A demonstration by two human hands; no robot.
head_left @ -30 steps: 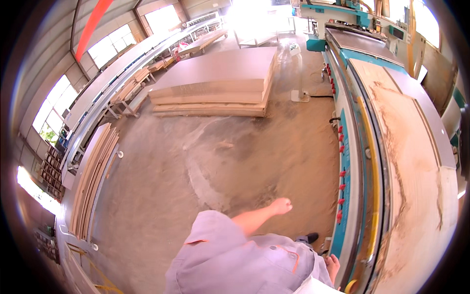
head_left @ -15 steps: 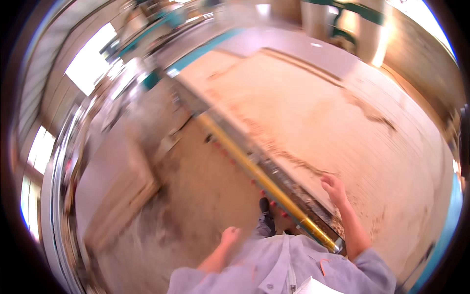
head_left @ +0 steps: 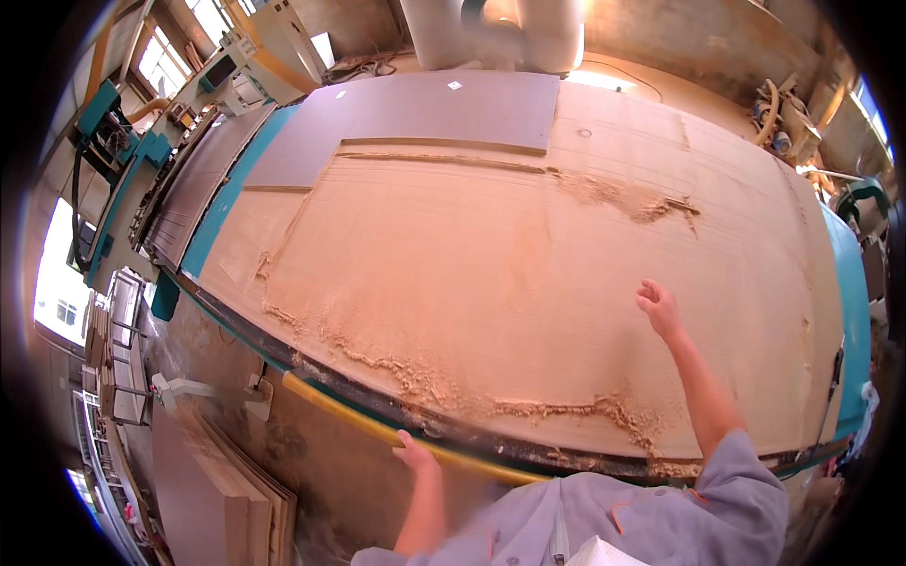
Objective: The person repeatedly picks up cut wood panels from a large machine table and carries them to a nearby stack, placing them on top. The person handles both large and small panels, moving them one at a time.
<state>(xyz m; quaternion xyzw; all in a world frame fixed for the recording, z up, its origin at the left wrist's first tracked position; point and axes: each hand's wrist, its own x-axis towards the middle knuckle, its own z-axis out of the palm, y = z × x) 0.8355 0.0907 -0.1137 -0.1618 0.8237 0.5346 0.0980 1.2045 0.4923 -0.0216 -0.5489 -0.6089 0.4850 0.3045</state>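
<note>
My right hand (head_left: 658, 307) hangs over the wide pale machine bed (head_left: 453, 274), its fingers curled in loosely with nothing visible in them. My left hand (head_left: 413, 455) is low at the near side, beside the yellow rail (head_left: 349, 412) along the bed's edge; its thumb and fingers are apart and it holds nothing. Whether it touches the rail, I cannot tell. Ridges of sawdust (head_left: 576, 407) lie along the near edge of the bed. Another patch of sawdust (head_left: 623, 196) lies farther back. A grey panel (head_left: 425, 113) with an L-shaped outline rests on the bed's far left part.
Stacked boards (head_left: 203, 481) stand on the floor at lower left. Blue strips border the bed at its left (head_left: 231, 193) and right ends (head_left: 845, 311). Beyond the bed are large pale dust bags (head_left: 453, 33). Green and white machinery (head_left: 123, 179) fills the far left.
My view has swung so the bed lies more across it, and the grey panel shows more fully. My left hand now appears by the yellow rail; my right appears farther over the bed.
</note>
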